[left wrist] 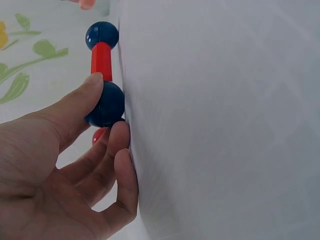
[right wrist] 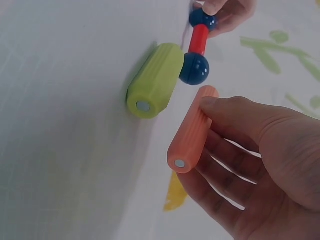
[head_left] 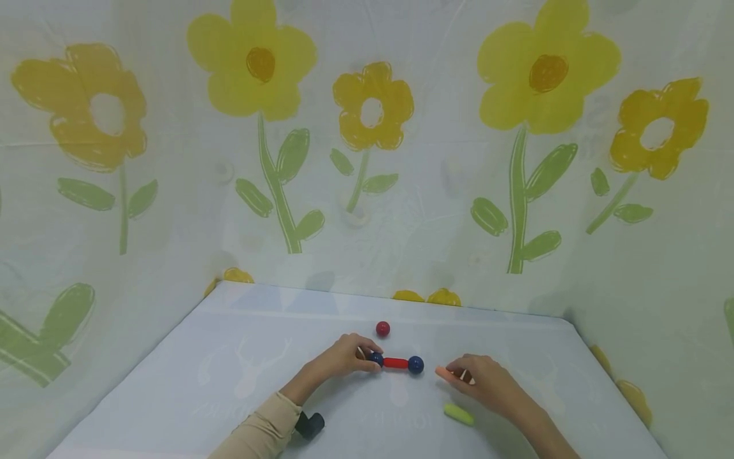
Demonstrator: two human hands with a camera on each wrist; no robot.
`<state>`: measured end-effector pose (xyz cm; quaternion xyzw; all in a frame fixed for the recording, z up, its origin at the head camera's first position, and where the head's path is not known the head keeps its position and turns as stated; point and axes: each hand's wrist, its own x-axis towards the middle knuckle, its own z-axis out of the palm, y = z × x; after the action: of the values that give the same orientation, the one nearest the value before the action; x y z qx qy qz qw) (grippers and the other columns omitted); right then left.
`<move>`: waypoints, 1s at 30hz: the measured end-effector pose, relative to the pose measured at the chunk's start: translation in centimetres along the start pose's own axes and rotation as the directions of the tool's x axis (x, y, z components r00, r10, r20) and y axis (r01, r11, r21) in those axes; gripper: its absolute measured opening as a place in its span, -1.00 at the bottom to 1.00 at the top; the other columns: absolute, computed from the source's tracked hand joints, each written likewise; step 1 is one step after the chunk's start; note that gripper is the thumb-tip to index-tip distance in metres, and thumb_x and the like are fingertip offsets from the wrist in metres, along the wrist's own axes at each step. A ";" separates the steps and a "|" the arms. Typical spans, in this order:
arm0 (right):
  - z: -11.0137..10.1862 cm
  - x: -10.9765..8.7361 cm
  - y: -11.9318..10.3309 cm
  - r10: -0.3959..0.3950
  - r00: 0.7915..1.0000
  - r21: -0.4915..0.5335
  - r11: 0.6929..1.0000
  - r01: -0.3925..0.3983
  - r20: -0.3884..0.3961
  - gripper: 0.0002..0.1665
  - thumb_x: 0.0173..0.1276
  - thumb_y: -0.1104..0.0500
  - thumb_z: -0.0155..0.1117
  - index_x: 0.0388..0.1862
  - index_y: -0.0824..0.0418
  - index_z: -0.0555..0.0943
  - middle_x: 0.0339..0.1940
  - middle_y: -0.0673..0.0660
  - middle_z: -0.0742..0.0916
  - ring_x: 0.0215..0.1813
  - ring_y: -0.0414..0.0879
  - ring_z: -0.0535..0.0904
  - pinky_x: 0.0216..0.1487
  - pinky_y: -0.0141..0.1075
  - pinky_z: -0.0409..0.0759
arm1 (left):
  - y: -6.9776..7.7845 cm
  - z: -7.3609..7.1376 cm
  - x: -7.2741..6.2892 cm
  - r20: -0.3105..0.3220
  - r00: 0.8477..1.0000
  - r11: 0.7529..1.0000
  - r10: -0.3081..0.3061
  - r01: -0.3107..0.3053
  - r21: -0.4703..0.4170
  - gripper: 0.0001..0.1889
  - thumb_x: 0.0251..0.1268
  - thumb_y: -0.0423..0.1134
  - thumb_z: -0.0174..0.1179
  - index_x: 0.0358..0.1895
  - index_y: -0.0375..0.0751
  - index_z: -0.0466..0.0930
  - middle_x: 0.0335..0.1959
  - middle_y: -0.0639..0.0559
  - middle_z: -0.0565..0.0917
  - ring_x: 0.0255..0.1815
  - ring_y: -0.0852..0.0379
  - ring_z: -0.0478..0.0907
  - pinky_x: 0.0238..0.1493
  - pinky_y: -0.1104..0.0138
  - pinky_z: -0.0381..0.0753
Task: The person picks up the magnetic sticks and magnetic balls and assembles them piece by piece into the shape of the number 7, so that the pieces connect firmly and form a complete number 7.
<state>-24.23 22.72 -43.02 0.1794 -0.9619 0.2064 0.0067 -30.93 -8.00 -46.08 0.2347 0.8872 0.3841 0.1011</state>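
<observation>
My left hand (head_left: 343,357) pinches a dark blue ball (left wrist: 106,104) between thumb and fingers. That ball sits on one end of a red rod (head_left: 395,363), and a second blue ball (head_left: 415,364) caps the other end, making a dumbbell shape low over the table. In my right hand (head_left: 484,380) an orange rod (right wrist: 192,132) is pinched, its metal-tipped end showing in the right wrist view. One end of the orange rod points toward the second blue ball, with a gap between them. A light green rod (head_left: 459,414) lies on the table below my right hand.
A red ball (head_left: 383,329) rests on the table beyond the dumbbell shape. Near my left sleeve lies a dark, partly hidden object (head_left: 312,426). The white-covered table (head_left: 241,319) meets a flower-printed curtain (head_left: 424,191) at its back and sides.
</observation>
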 end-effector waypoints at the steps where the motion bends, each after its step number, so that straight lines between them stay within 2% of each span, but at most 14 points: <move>1: 0.0 0.0 -0.1 -0.002 1.000 0.004 1.000 0.002 -0.001 -0.80 0.26 -0.01 0.40 -0.20 0.03 0.76 -0.42 -0.20 0.71 -0.42 -0.35 0.46 -0.37 -0.50 0.50 | 0.0 0.0 0.0 0.000 1.000 1.000 0.001 -0.001 0.000 -0.67 0.13 -0.14 0.43 -0.01 -0.05 0.73 -0.28 0.11 0.68 -0.30 0.17 0.53 -0.28 0.40 0.61; 8: 0.1 0.0 -0.8 -0.004 1.000 -0.010 1.000 0.004 -0.017 -0.82 0.24 0.02 0.42 -0.23 0.04 0.76 -0.44 -0.19 0.70 -0.44 -0.34 0.45 -0.38 -0.50 0.49 | 0.0 0.0 0.1 0.001 1.000 1.000 0.004 -0.004 0.007 -0.67 0.13 -0.13 0.43 -0.01 -0.05 0.74 -0.28 0.11 0.69 -0.30 0.18 0.54 -0.27 0.41 0.61; 18: 0.8 0.1 -1.4 0.002 1.000 -0.024 1.000 -0.002 0.009 -0.83 0.23 0.06 0.42 -0.21 0.05 0.76 -0.43 -0.18 0.70 -0.43 -0.32 0.46 -0.37 -0.49 0.50 | -0.2 0.0 0.2 0.004 1.000 1.000 0.015 -0.015 0.003 -0.68 0.14 -0.14 0.43 -0.01 -0.05 0.74 -0.28 0.11 0.70 -0.30 0.19 0.54 -0.28 0.43 0.60; 30: 1.1 0.1 -2.6 0.048 0.998 -0.013 0.999 -0.048 0.026 -0.81 0.24 0.05 0.42 -0.21 0.10 0.77 -0.44 -0.13 0.72 -0.43 -0.27 0.47 -0.37 -0.47 0.51 | -0.1 0.0 0.1 0.003 1.000 1.000 0.013 -0.013 -0.002 -0.69 0.14 -0.15 0.43 -0.02 -0.06 0.74 -0.28 0.11 0.70 -0.30 0.19 0.54 -0.28 0.43 0.61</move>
<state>-23.37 19.99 -42.97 0.1588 -0.9672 0.1982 -0.0099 -31.09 -8.01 -46.20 0.2411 0.8850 0.3855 0.1001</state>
